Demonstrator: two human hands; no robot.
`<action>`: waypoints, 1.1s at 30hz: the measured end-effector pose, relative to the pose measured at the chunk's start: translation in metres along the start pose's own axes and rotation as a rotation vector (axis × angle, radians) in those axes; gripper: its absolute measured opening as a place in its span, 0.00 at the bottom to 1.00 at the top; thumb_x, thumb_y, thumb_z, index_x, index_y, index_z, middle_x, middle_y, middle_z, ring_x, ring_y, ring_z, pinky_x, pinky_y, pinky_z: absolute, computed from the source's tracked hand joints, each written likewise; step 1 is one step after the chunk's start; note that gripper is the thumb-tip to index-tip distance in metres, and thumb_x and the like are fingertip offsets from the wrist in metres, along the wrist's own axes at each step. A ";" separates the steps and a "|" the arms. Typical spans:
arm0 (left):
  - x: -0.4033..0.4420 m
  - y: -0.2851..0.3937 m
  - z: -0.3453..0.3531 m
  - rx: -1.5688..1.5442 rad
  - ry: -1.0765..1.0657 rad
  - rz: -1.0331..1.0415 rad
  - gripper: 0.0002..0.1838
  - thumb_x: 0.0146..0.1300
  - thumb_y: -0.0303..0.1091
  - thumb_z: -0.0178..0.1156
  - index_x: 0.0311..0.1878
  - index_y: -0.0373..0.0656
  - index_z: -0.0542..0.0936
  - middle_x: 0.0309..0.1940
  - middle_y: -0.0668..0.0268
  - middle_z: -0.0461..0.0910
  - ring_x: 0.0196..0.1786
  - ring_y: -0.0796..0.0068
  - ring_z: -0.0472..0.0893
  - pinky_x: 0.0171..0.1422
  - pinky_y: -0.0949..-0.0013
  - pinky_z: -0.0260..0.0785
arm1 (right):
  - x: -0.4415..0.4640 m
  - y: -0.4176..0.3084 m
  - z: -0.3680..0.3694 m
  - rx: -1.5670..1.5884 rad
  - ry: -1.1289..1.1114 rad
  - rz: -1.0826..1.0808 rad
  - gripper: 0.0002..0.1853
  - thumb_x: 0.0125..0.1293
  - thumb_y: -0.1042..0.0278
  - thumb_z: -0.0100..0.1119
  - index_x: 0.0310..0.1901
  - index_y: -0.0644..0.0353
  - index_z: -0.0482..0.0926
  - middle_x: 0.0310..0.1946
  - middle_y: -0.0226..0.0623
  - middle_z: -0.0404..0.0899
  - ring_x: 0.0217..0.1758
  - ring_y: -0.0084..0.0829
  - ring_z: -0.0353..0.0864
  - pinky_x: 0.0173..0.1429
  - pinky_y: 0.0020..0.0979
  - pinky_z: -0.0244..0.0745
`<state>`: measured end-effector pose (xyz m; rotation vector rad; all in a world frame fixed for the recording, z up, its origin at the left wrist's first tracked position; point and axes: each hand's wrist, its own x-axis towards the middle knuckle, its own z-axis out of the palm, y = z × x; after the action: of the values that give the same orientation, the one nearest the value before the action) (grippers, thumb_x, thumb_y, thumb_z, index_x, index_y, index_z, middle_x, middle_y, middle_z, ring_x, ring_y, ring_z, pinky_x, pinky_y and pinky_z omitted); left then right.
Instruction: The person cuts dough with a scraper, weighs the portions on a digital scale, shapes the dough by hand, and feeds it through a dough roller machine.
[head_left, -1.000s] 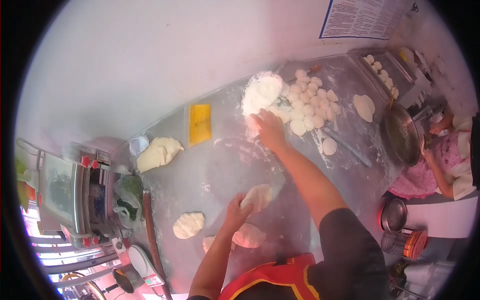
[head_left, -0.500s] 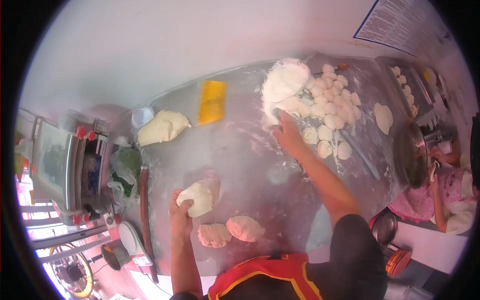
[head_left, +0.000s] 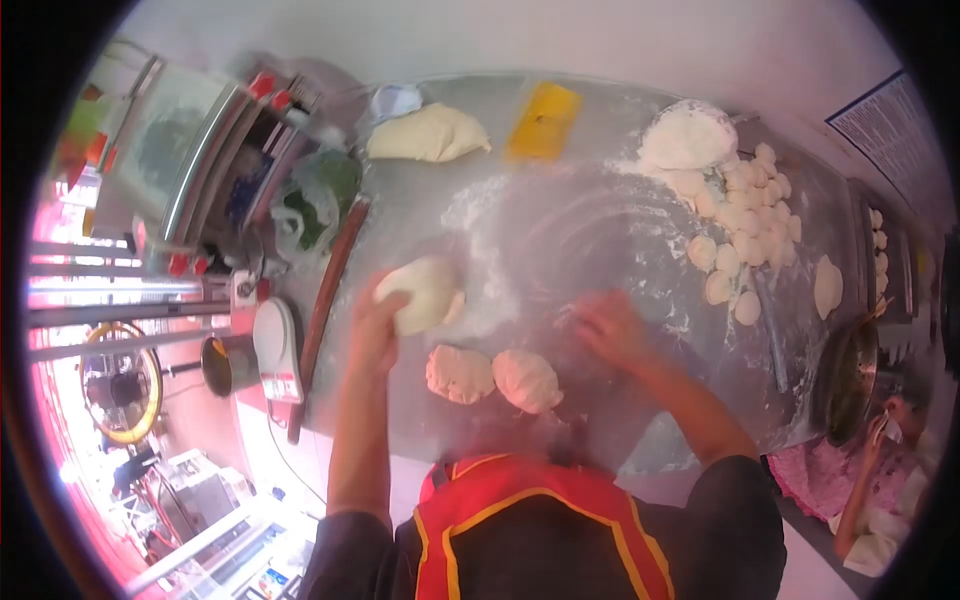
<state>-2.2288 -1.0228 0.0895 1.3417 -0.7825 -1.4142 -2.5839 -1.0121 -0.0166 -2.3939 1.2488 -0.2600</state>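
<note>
My left hand (head_left: 378,315) grips a flattened piece of dough (head_left: 428,292) by its left edge. Two rounded dough pieces (head_left: 460,375) (head_left: 527,381) lie side by side just below it, near my red apron. Over the floured metal table, my right hand (head_left: 608,325) is blurred, its fingers spread and nothing seen in them. White flour is smeared in arcs above that hand. A heap of flour (head_left: 688,137) sits at the upper right, beside many small dough balls (head_left: 745,215).
A large dough lump (head_left: 428,134) and a yellow scraper (head_left: 545,120) lie at the table's back. A long wooden rod (head_left: 333,285), a scale (head_left: 276,345) and a bag of greens (head_left: 318,200) line the left. A thin rolling pin (head_left: 772,330), a pan (head_left: 852,380) and a co-worker's arm (head_left: 862,490) are at the right.
My right hand has come away from the flour heap toward the table's middle, and flour now lies spread there. My left hand still holds the dough. The view has shifted and turned.
</note>
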 end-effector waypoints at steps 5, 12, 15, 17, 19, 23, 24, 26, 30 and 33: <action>0.003 -0.024 0.062 -0.200 -0.253 -0.184 0.24 0.55 0.25 0.57 0.58 0.38 0.71 0.50 0.58 0.76 0.53 0.67 0.76 0.56 0.66 0.71 | 0.039 -0.024 -0.010 1.251 0.247 0.400 0.26 0.58 0.65 0.64 0.58 0.62 0.71 0.53 0.42 0.74 0.54 0.36 0.75 0.52 0.34 0.74; 0.017 -0.094 0.029 0.404 -0.271 -0.302 0.27 0.58 0.33 0.64 0.60 0.38 0.69 0.51 0.58 0.76 0.53 0.68 0.77 0.54 0.66 0.72 | 0.055 -0.062 0.015 1.241 0.029 0.660 0.30 0.57 0.67 0.64 0.60 0.65 0.67 0.49 0.43 0.75 0.47 0.29 0.76 0.47 0.29 0.74; 0.024 -0.136 0.011 0.618 -0.369 -0.064 0.39 0.53 0.51 0.67 0.63 0.36 0.67 0.55 0.53 0.74 0.55 0.59 0.76 0.56 0.58 0.70 | 0.042 -0.058 0.049 1.199 0.181 0.767 0.29 0.55 0.73 0.64 0.60 0.64 0.67 0.42 0.38 0.77 0.40 0.28 0.79 0.35 0.30 0.78; 0.032 -0.142 0.020 0.923 -0.211 0.042 0.35 0.50 0.50 0.68 0.57 0.37 0.74 0.60 0.51 0.71 0.59 0.54 0.73 0.64 0.58 0.64 | 0.044 -0.063 0.038 1.298 0.179 0.824 0.29 0.55 0.73 0.64 0.60 0.64 0.67 0.40 0.35 0.76 0.37 0.25 0.77 0.33 0.28 0.75; 0.024 -0.060 0.017 0.716 -0.413 0.076 0.31 0.53 0.49 0.65 0.56 0.38 0.75 0.60 0.50 0.70 0.62 0.53 0.71 0.66 0.58 0.62 | 0.059 -0.097 0.007 1.342 0.215 0.796 0.28 0.56 0.73 0.63 0.59 0.64 0.68 0.39 0.33 0.76 0.36 0.24 0.76 0.34 0.27 0.74; 0.109 -0.030 -0.047 0.942 -0.310 0.482 0.27 0.53 0.42 0.65 0.54 0.38 0.75 0.54 0.49 0.74 0.58 0.57 0.74 0.60 0.59 0.66 | 0.131 -0.162 -0.026 1.483 0.301 0.625 0.26 0.58 0.73 0.60 0.60 0.65 0.68 0.43 0.36 0.76 0.41 0.27 0.77 0.39 0.30 0.76; 0.125 0.011 -0.075 0.934 -0.337 0.657 0.27 0.52 0.42 0.66 0.54 0.38 0.75 0.54 0.49 0.74 0.58 0.57 0.74 0.60 0.59 0.66 | 0.165 -0.194 -0.039 1.552 0.375 0.619 0.25 0.59 0.74 0.58 0.60 0.66 0.67 0.46 0.39 0.76 0.44 0.31 0.78 0.43 0.32 0.77; 0.113 0.122 -0.113 0.550 -0.208 0.586 0.28 0.51 0.41 0.67 0.54 0.38 0.75 0.52 0.49 0.75 0.57 0.58 0.75 0.59 0.60 0.67 | 0.232 -0.233 -0.058 1.537 0.319 0.546 0.26 0.61 0.74 0.57 0.61 0.66 0.66 0.50 0.41 0.75 0.50 0.32 0.77 0.49 0.33 0.75; 0.143 0.300 -0.205 0.625 -0.013 0.644 0.31 0.51 0.42 0.67 0.56 0.34 0.72 0.45 0.49 0.79 0.48 0.54 0.80 0.53 0.60 0.72 | 0.365 -0.341 -0.102 1.985 0.200 -0.159 0.17 0.65 0.72 0.55 0.55 0.68 0.70 0.45 0.39 0.76 0.47 0.31 0.78 0.53 0.28 0.74; 0.173 0.354 -0.262 1.103 0.461 0.938 0.29 0.52 0.39 0.66 0.56 0.36 0.72 0.48 0.50 0.77 0.51 0.59 0.78 0.57 0.61 0.69 | 0.399 -0.385 -0.090 1.832 0.327 -0.225 0.16 0.66 0.70 0.55 0.52 0.69 0.70 0.42 0.41 0.77 0.47 0.32 0.79 0.54 0.31 0.75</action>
<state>-1.8778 -1.2446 0.3159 1.6070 -1.6649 0.1652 -2.1019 -1.1689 0.2253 -0.8206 0.3061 -1.2130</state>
